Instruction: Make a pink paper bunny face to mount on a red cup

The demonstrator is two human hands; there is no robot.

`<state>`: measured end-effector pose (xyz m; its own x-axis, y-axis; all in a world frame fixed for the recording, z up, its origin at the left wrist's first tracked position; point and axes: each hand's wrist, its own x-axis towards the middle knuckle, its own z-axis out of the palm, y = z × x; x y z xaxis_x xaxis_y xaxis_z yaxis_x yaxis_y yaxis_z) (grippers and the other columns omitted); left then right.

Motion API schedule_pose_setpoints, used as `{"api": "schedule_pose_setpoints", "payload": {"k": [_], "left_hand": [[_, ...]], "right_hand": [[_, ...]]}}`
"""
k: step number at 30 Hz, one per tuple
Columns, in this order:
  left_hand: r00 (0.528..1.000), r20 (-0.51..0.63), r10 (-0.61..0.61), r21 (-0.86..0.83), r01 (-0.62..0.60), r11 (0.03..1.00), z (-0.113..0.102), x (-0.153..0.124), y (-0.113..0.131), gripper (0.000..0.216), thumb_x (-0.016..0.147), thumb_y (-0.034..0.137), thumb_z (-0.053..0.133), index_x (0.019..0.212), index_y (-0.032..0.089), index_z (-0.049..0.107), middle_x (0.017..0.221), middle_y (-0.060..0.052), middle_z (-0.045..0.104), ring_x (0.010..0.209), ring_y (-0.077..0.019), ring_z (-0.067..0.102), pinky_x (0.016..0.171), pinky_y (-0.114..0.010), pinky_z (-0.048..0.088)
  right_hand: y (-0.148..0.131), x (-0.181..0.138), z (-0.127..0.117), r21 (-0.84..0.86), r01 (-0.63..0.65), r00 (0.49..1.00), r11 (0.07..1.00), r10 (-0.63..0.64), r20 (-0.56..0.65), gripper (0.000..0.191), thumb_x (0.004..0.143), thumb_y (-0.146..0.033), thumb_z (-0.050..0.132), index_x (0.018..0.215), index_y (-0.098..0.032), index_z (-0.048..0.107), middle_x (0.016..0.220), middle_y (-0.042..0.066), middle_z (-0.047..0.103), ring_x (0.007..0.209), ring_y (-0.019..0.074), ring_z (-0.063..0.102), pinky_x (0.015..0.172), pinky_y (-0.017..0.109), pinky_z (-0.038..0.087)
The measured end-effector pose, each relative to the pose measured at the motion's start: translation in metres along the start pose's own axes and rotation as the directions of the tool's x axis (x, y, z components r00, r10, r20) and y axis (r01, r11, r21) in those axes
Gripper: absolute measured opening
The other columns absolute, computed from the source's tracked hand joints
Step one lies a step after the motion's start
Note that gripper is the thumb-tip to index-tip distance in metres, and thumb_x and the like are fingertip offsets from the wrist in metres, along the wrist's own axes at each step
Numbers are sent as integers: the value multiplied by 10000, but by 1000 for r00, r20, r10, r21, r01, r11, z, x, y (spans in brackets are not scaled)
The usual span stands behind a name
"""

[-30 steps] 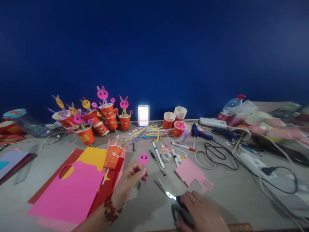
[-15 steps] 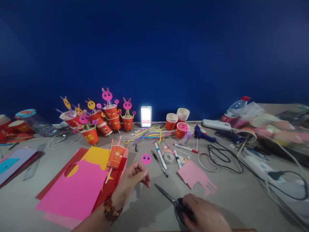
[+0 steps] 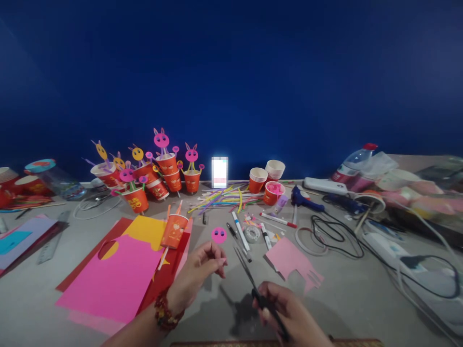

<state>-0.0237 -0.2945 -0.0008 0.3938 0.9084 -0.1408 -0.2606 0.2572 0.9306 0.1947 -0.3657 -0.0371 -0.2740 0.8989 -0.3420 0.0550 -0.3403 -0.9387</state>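
Note:
My left hand (image 3: 197, 272) is pinched closed near the table's front. A small pink paper face disc (image 3: 219, 234) stands just above its fingertips, apparently on a thin stick that I can barely make out. My right hand (image 3: 285, 313) grips the handles of a pair of scissors (image 3: 246, 267), lifted off the table. Their blades point away from me, towards the disc. An orange paper cup (image 3: 174, 230) on sticks lies on the coloured paper left of my left hand. A cut pink paper piece (image 3: 289, 258) lies beyond my right hand.
Pink, yellow and red paper sheets (image 3: 112, 279) cover the near left. Finished orange cups with bunny faces (image 3: 162, 166) stand at the back, beside stacked cups (image 3: 269, 176), straws (image 3: 224, 197), markers (image 3: 239, 229), tape (image 3: 251, 234), a glue gun (image 3: 302, 198) and cables (image 3: 333, 233). A bottle (image 3: 352, 161) lies right.
My right hand has lifted the scissors off the table and swung the blades up and left, towards the disc. My left hand has stayed pinched in about the same place.

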Motion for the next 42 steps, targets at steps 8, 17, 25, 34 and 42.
{"api": "schedule_pose_setpoints", "payload": {"k": [8,17,25,34,42], "left_hand": [[991,123,-60,-45,66,997,3,-2,11,217,761,240,717,701,165,522,797,-35,621,700,-154,608,688,-294,477],[971,203,-126,-90,147,985,0,-2,14,216,746,213,741,724,161,533,847,-53,648,745,-177,649,734,-317,488],[967,210,-146,-81,166,983,-1,-1,15,215,734,204,751,721,157,541,825,-39,643,717,-172,657,714,-299,479],[958,240,-159,-100,188,977,-2,2,9,207,743,184,748,742,156,543,832,-39,650,719,-170,664,723,-304,479],[954,244,-171,-96,199,975,-3,4,10,231,728,202,768,734,157,542,825,-36,653,712,-163,665,721,-301,488]], "right_hand": [[-1,10,13,71,16,994,997,-24,108,576,561,-706,734,683,-204,479,613,-30,526,499,86,426,445,197,297],[-7,7,9,55,0,993,998,-6,117,655,487,-785,715,648,-207,451,601,-37,527,498,86,428,474,210,295],[0,9,10,68,-24,993,997,16,117,708,414,-829,713,617,-208,441,547,-58,494,466,69,377,448,198,307],[6,9,6,80,-43,992,996,34,119,687,436,-799,738,610,-207,436,498,-87,441,409,53,369,416,183,320],[8,8,6,119,-34,992,992,19,126,682,454,-795,735,615,-217,411,480,-102,407,383,45,343,394,178,304]]}}
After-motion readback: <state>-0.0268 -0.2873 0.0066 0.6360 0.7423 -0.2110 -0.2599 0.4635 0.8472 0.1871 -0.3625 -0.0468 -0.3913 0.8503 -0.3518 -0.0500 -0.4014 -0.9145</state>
